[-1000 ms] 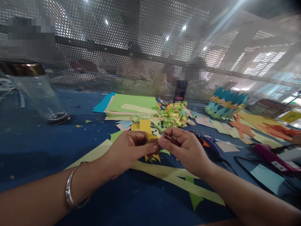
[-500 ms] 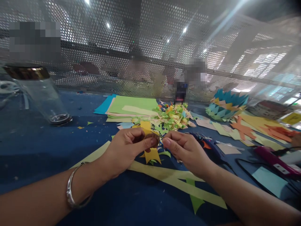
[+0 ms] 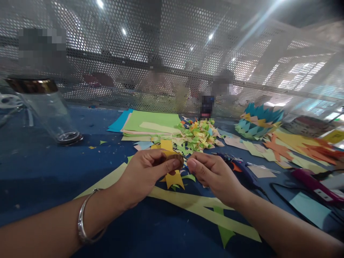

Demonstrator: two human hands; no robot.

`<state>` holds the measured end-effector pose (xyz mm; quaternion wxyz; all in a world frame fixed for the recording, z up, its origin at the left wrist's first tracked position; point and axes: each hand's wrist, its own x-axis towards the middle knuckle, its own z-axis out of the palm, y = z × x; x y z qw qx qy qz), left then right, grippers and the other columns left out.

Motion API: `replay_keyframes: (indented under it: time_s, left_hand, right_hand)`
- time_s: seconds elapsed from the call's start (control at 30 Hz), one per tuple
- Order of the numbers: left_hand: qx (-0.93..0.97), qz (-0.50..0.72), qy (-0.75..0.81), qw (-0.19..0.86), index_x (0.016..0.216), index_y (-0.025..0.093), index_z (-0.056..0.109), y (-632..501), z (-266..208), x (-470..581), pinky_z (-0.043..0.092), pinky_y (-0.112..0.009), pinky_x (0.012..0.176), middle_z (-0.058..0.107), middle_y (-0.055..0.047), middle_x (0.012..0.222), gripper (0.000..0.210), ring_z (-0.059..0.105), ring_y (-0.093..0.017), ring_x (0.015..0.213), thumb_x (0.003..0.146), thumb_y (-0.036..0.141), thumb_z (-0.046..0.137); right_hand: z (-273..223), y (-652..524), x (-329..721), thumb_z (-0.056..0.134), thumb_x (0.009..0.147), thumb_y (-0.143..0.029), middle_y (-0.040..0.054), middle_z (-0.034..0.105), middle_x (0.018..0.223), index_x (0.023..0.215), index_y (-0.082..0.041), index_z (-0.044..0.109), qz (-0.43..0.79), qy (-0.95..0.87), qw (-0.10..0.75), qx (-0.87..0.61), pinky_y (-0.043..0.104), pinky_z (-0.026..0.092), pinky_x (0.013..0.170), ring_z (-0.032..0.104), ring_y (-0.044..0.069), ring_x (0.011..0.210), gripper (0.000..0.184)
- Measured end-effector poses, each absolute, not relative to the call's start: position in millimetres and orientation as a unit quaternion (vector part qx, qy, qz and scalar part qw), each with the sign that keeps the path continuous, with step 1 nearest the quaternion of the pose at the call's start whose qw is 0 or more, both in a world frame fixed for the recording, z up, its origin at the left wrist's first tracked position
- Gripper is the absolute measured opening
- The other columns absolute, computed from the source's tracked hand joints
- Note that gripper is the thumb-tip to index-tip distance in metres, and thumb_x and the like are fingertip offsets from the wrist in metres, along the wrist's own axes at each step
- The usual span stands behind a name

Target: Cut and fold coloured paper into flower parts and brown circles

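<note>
My left hand [image 3: 146, 170] pinches a small curled strip of yellow-brown paper [image 3: 177, 157] between thumb and fingers. The far end of this strip runs to my right hand [image 3: 212, 172], whose thumb and index finger are pressed together close by. Below my left fingertips lies a yellow paper piece [image 3: 176, 180] with a notched end. Long pale yellow strips [image 3: 193, 204] pass beneath both hands, crossing a green paper piece [image 3: 225, 233]. Just beyond my fingers is a heap of small cut paper pieces [image 3: 200, 136].
Coloured paper sheets [image 3: 156, 120] are stacked at the back. A glass jar [image 3: 53, 114] stands left. On the right are a glue gun [image 3: 248, 172], a pointed paper ring [image 3: 259, 122], a purple power strip [image 3: 315, 184] and orange paper [image 3: 282, 148]. Perforated metal [image 3: 120, 68] rises behind.
The strip between my hands was straighter and now bends more at my left fingertips. Both hands stay nearly in place, and the whole view has shifted slightly.
</note>
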<state>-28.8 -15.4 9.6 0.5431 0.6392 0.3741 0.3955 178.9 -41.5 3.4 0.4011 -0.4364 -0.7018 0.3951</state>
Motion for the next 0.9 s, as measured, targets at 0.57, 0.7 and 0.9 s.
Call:
replay_keyframes:
  time_s: [0.57,0.7,0.9]
  left_hand:
    - [0.613,0.374,0.347,0.603,0.076,0.016,0.074,-8.6,13.4,-32.9,0.043,-0.023,0.063,0.061,0.000,0.072,0.017,0.052,-0.010,0.068,0.077,0.032,0.078]
    - [0.580,0.369,0.342,0.640,0.079,0.016,0.075,-8.6,12.3,-32.3,0.048,-0.026,0.071,0.067,-0.003,0.080,0.016,0.059,-0.013,0.074,0.077,0.031,0.078]
    - [0.575,0.367,0.332,0.651,0.083,0.017,0.077,-9.9,12.0,-31.3,0.051,-0.028,0.074,0.071,-0.004,0.085,0.016,0.063,-0.015,0.078,0.077,0.032,0.077]
  right_hand:
    - [11.2,-41.3,180.8,0.051,0.096,-0.054,-0.0073,0.029,0.058,0.068,-0.020,0.046,0.376,-0.721,0.373,-0.447,0.024,0.026,0.046,0.031,0.006,0.048,0.045]
    - [8.6,-40.7,181.9,0.051,0.096,-0.055,-0.0079,0.026,0.058,0.068,-0.020,0.043,0.392,-0.714,0.371,-0.446,0.024,0.024,0.045,0.027,0.006,0.047,0.046]
    - [7.2,-39.2,183.2,0.051,0.096,-0.054,-0.0086,0.021,0.059,0.069,-0.021,0.042,0.425,-0.699,0.367,-0.443,0.025,0.018,0.043,0.019,0.007,0.047,0.044]
